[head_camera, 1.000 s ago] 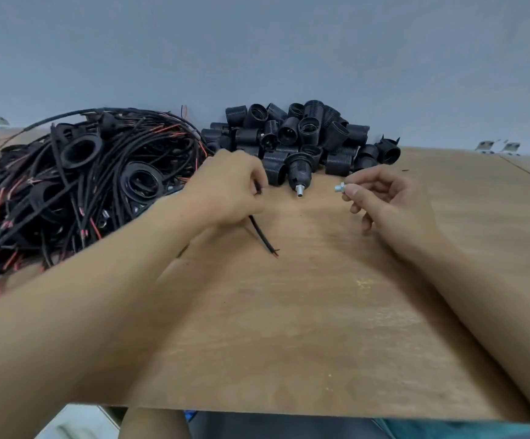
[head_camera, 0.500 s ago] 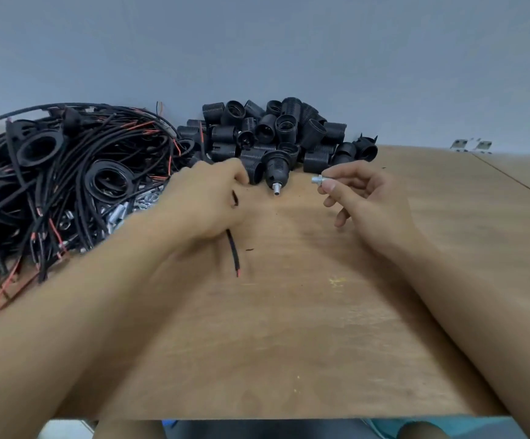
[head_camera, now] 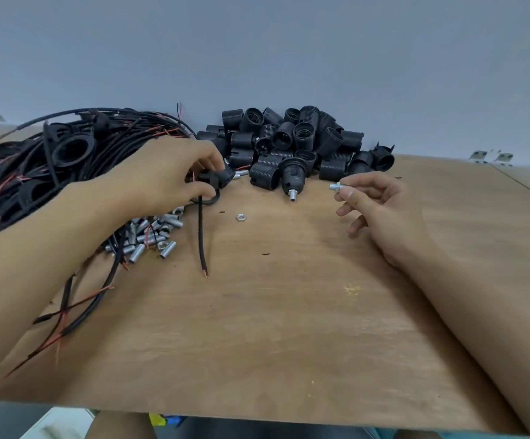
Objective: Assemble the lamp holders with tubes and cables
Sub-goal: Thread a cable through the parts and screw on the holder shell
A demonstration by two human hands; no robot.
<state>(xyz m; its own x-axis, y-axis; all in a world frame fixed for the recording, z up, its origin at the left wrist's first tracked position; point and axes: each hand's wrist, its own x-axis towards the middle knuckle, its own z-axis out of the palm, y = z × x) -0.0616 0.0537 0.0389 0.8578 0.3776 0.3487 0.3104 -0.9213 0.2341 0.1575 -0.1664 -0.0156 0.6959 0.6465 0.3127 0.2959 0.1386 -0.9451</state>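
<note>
Over the desk (head_camera: 289, 327), left hand (head_camera: 162, 179) grips a cabled black fitting (head_camera: 208, 182); right hand (head_camera: 380, 210) pinches a threaded metal tube (head_camera: 335, 186), seemingly ready for joining.

— What lies past the right hand (head_camera: 380, 213)?

— Bare wooden tabletop (head_camera: 289, 327), a grey-blue wall (head_camera: 289, 52) behind, and small pale metal pieces (head_camera: 491, 156) at the wall (brackets, perhaps; too blurred).

— And beneath it?

— A yellowish smudge (head_camera: 352, 289) on the wood.
</note>
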